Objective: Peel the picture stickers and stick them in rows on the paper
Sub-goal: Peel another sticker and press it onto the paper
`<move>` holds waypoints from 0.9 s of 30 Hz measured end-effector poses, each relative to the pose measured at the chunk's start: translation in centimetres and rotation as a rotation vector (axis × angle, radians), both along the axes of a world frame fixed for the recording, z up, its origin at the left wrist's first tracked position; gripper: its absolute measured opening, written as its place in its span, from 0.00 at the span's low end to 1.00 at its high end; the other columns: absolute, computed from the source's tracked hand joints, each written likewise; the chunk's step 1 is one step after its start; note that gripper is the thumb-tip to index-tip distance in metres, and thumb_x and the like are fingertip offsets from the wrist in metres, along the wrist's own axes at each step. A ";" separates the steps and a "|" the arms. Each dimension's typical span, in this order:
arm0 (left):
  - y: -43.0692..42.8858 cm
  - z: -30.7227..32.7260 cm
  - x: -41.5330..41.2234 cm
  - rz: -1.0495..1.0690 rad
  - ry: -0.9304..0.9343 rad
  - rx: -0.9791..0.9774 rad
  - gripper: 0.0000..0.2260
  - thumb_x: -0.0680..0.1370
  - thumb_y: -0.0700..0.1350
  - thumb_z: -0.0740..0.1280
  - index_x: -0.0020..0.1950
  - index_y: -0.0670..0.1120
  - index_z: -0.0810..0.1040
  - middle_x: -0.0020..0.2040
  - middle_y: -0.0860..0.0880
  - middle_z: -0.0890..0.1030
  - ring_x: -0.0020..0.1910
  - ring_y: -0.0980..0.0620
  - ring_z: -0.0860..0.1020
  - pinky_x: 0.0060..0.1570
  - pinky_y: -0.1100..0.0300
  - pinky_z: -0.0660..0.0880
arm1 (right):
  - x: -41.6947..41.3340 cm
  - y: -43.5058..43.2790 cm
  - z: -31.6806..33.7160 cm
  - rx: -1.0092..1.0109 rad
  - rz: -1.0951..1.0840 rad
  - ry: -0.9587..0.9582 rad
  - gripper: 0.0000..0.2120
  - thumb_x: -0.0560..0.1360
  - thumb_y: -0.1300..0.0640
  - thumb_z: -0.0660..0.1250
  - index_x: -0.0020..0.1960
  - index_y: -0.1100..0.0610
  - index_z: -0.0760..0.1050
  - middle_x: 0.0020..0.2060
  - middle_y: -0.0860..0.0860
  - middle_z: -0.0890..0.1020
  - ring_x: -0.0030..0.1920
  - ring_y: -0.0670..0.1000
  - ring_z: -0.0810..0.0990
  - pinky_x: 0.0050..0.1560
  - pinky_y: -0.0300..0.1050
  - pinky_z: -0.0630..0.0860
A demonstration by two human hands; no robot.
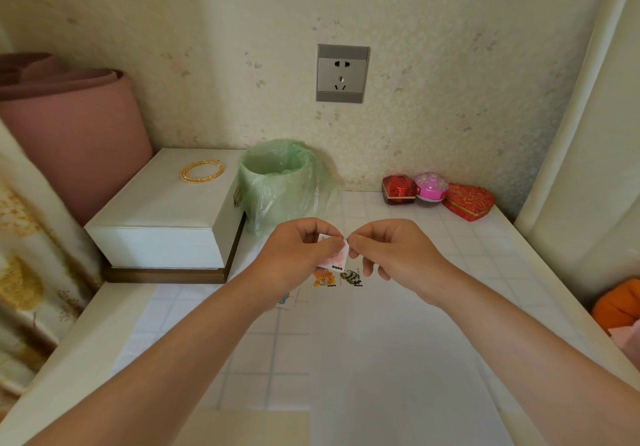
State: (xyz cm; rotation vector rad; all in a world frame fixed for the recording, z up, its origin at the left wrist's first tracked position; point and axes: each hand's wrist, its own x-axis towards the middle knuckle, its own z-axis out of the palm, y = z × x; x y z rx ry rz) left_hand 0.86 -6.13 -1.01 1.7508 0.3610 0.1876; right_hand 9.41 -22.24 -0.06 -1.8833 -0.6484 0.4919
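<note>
A small pink picture sticker on its white backing is held up above the table between both hands. My left hand grips the backing, fingers curled round it. My right hand pinches the sticker's top right corner with thumb and forefinger. Below them the white paper lies flat on the checked table, with an orange sticker and a dark green sticker side by side near its far edge. Another sticker piece with blue print peeks out under my left wrist.
A white box with a gold bracelet on top stands at the left. A small bin lined with a green bag is behind my hands. Red and pink trinket boxes sit by the wall. An orange object lies at the right edge.
</note>
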 end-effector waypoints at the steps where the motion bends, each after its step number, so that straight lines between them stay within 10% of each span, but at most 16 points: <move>1: 0.0 0.0 0.0 -0.002 0.003 0.015 0.03 0.76 0.42 0.71 0.44 0.49 0.84 0.42 0.36 0.77 0.41 0.51 0.81 0.42 0.59 0.81 | 0.0 0.0 0.0 -0.017 0.004 -0.033 0.09 0.77 0.55 0.69 0.40 0.53 0.84 0.33 0.56 0.84 0.32 0.52 0.74 0.34 0.45 0.68; 6: 0.0 0.3 -0.2 0.001 0.003 0.041 0.04 0.75 0.42 0.72 0.41 0.50 0.85 0.47 0.30 0.77 0.40 0.47 0.79 0.38 0.62 0.80 | -0.3 -0.1 -0.1 -0.034 0.006 -0.159 0.07 0.78 0.58 0.69 0.42 0.56 0.83 0.25 0.42 0.80 0.27 0.40 0.75 0.30 0.29 0.67; 19: -0.2 0.3 -0.4 -0.034 -0.005 0.068 0.04 0.74 0.43 0.73 0.41 0.50 0.85 0.37 0.36 0.76 0.37 0.49 0.76 0.42 0.56 0.78 | -0.6 -0.1 -0.4 -0.077 0.069 -0.333 0.11 0.78 0.59 0.67 0.39 0.47 0.81 0.29 0.41 0.80 0.29 0.44 0.74 0.34 0.41 0.73; 27: 0.3 0.9 -0.7 -0.032 -0.013 0.023 0.02 0.76 0.42 0.72 0.45 0.48 0.85 0.39 0.42 0.76 0.39 0.50 0.78 0.39 0.62 0.78 | -0.7 -0.2 0.3 0.011 0.040 -0.089 0.11 0.80 0.57 0.67 0.40 0.54 0.83 0.28 0.48 0.81 0.28 0.48 0.74 0.32 0.40 0.68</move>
